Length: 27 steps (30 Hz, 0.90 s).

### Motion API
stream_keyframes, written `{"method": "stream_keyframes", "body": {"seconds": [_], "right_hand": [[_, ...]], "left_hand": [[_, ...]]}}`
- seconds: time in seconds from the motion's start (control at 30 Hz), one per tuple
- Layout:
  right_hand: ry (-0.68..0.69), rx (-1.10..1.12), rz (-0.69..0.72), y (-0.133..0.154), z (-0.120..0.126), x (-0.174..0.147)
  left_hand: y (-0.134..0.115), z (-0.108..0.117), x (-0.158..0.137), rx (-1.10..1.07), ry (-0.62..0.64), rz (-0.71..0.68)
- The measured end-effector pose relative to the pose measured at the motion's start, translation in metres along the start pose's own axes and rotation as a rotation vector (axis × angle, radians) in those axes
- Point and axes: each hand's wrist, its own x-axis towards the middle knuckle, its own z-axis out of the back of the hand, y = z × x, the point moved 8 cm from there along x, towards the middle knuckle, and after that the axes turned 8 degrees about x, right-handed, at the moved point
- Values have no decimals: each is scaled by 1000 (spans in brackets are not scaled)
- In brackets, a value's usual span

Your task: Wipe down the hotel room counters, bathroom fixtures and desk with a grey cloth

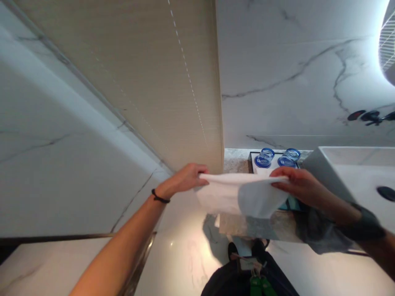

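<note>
A white cloth, perhaps a towel (222, 193), is stretched between my two hands in the lower middle of the head view. My left hand (189, 177) pinches its upper left corner, and a thin black band circles that wrist. At the upper right corner my right hand (296, 183) grips the edge between thumb and fingers. The cloth hangs down from its top edge and partly hides the counter (234, 224) below it. Just behind it, a dark-edged tray (251, 161) holds two glasses with blue round covers (263, 160).
To the right stands a white basin (336, 164) with a dark drain (386, 193). A black wall tap (370, 116) and a lit mirror (388, 45) are above it. A beige blind (148, 74) hangs ahead, beside marble walls (277, 61). My feet (233, 250) are on the glossy floor.
</note>
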Motion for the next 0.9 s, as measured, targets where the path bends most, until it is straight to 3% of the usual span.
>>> {"method": "stream_keyframes", "body": {"seconds": [0.1,0.17,0.3,0.4,0.63,0.9], "right_hand": [[-123,-18,144,76,50,28],[-219,-44,220,120,75,39],[-425,-53,328,179,115,50],[-457,91,408,204,134,58],[-441,305,447,236,160,71],[-429,293,361,229,156,79]], "left_hand": [[-20,94,7,-78,-161,-30],[-32,145,5,-119,-288,-35],[-53,213,-3,-134,-507,-39],[-66,249,-5,-170,-624,-77],[-79,303,-10,-167,-813,-90],[-71,297,-8,-186,-831,10]]}}
